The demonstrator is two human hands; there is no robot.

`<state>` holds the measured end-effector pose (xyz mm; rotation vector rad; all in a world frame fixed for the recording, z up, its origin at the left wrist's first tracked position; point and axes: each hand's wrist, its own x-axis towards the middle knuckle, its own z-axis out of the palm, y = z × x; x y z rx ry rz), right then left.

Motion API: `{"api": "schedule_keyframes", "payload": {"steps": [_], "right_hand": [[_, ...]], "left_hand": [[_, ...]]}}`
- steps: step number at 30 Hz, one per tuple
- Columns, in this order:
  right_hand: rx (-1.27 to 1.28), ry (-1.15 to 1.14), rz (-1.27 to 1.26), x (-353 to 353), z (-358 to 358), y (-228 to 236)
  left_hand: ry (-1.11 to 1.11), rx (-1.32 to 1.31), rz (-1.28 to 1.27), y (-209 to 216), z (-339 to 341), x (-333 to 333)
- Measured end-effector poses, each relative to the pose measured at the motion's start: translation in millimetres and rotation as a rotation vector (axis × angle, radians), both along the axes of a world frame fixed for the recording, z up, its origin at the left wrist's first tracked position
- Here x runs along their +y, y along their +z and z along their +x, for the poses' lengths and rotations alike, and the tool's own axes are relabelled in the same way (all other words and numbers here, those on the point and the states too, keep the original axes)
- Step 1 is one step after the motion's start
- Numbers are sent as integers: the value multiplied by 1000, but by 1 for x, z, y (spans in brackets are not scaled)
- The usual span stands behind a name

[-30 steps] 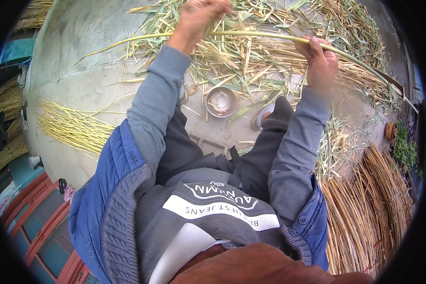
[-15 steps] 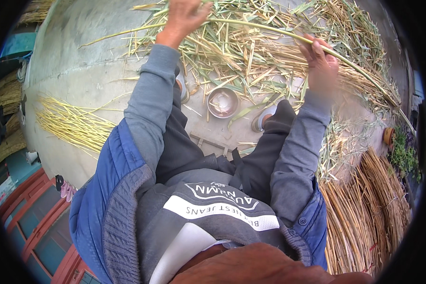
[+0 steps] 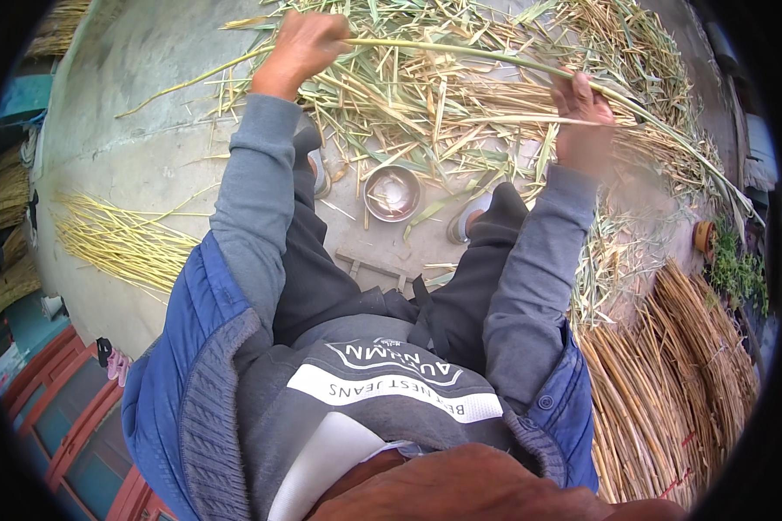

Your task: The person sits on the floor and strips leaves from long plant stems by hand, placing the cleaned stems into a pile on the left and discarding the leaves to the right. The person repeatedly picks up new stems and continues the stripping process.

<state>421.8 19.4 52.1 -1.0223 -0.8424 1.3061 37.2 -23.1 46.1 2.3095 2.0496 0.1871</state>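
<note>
A long thin green reed stalk (image 3: 460, 49) stretches across the upper part of the view, bowed, its thin yellowish tip pointing left. My left hand (image 3: 308, 45) is closed round it above my left knee; its fingers are partly hidden behind the back of the hand. My right hand (image 3: 585, 102) grips the same stalk farther right, thumb and fingers around it. Beyond my right hand, the stalk slopes down toward the right edge. Beneath both hands lies a loose pile of reed leaves and husks (image 3: 434, 108).
Between my feet stands a metal bowl (image 3: 392, 218), with a small wooden frame (image 3: 375, 267) nearer me. Yellow thin stalks (image 3: 126, 247) lie on the floor at left. Bundled brown reeds (image 3: 669, 382) lie at right, below a potted plant (image 3: 738, 273). Red-framed panels (image 3: 69, 425) are at lower left.
My left hand has moved left and slightly nearer me, and the stalk's thin tip has shifted left and down. My right hand stays in nearly the same place. The whole view has shifted slightly.
</note>
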Motion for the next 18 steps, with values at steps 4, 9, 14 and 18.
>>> {"api": "schedule_keyframes", "payload": {"steps": [4,9,14,18], "right_hand": [[17,233,30,-17,-40,-13],[-7,260,59,-21,-48,-9],[69,198,55,-17,-39,-6],[110,181,70,-21,-45,-9]], "left_hand": [[-349,-446,287,-10,75,11],[-290,-774,255,-14,104,15],[-257,-836,254,-10,101,14],[-286,-779,337,-10,121,16]]}}
